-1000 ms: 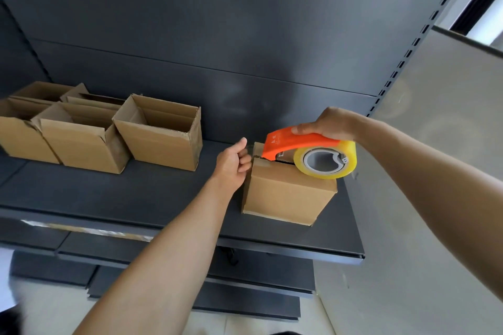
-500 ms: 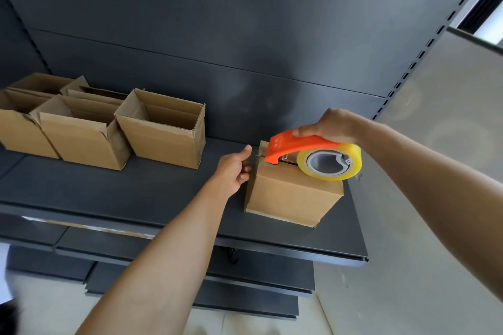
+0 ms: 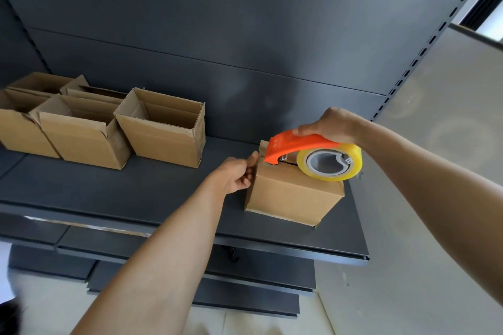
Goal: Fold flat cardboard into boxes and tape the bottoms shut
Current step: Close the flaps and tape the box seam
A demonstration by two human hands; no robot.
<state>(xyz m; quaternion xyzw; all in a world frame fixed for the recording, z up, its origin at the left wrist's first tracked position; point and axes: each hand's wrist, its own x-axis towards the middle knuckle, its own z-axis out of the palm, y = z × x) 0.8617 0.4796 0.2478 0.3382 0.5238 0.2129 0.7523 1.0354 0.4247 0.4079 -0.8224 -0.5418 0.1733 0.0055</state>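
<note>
Head view, right grip (image 3: 329, 125): clenched round the dispenser (image 3: 294, 144), set on the box (image 3: 291, 196) top.
Left grip (image 3: 236, 177): pinching the box's upper left edge.
Box: right end of shelf (image 3: 136, 193); likely light, stiff, dentable; hold by edges.

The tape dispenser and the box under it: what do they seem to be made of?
The tape dispenser looks plastic: smooth orange, slight sheen. The box is brown matte cardboard, probably corrugated, since the open box to its left shows a wavy cut edge.
</note>
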